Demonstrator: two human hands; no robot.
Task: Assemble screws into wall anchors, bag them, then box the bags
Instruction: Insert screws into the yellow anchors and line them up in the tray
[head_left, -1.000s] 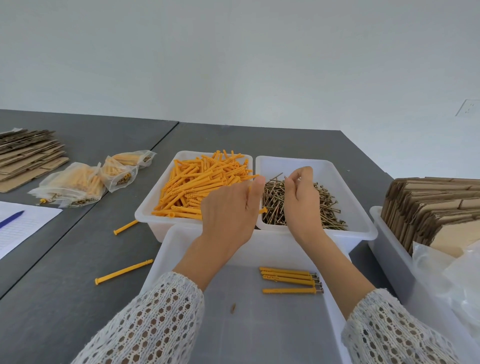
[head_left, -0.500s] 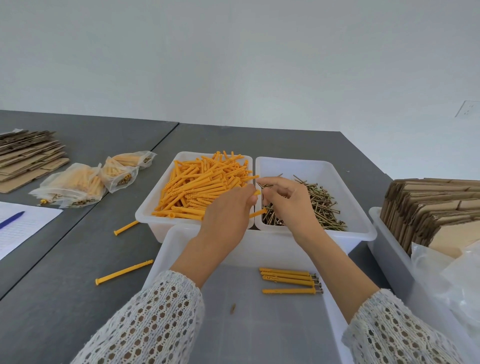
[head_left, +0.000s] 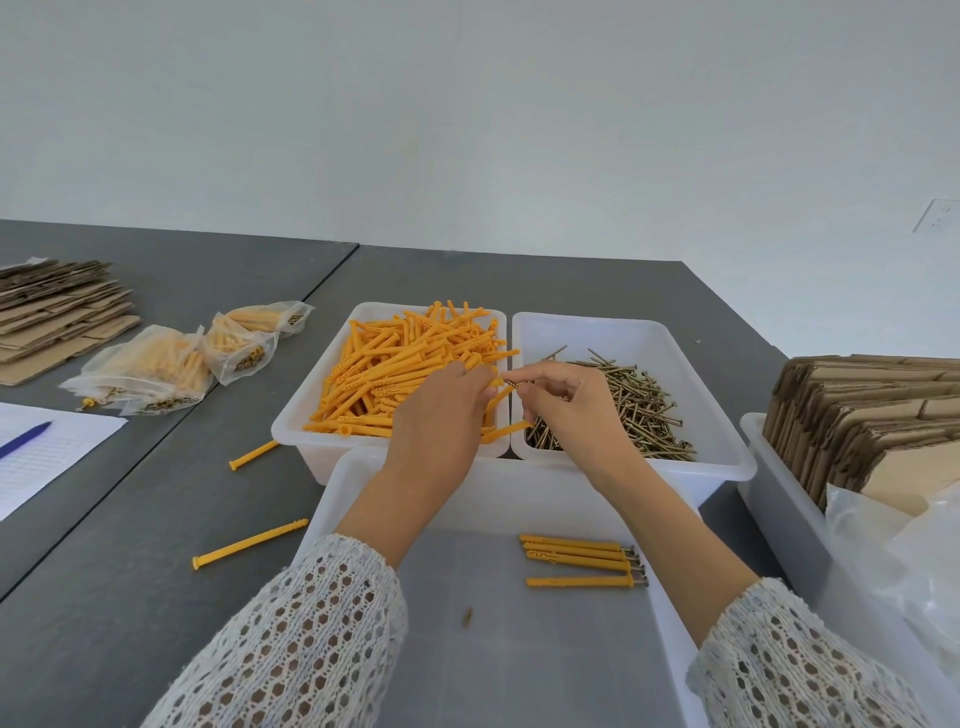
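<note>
The person is putting a screw (head_left: 511, 385) into an orange anchor (head_left: 497, 397). The two meet in the air, just above the wall between the two far bins. The right hand (head_left: 563, 402) pinches the screw by its end. The left hand (head_left: 441, 415) has its fingers curled round the anchor, and a second orange anchor seems to poke out low from that hand. I think this is the joining step, and it is early: only four joined pieces (head_left: 582, 564) lie in the near tray (head_left: 332, 499).

Next, the screw tip must find the small hole in the anchor's end and slide straight in. A tilt could make it miss.

The anchor bin (head_left: 311, 410) is on the far left, full of orange anchors. The screw bin (head_left: 722, 441) is touching it on the right. One tiny loose bit (head_left: 467, 617) lies in the near tray.

Two loose anchors (head_left: 249, 543) lie on the table (head_left: 104, 597) to the left. Farther left are filled bags (head_left: 156, 371), flat cardboard (head_left: 57, 312), and paper with a pen (head_left: 23, 440). On the right is a bin with folded boxes (head_left: 857, 421) and plastic bags (head_left: 909, 551). Nothing blocks the hands.
</note>
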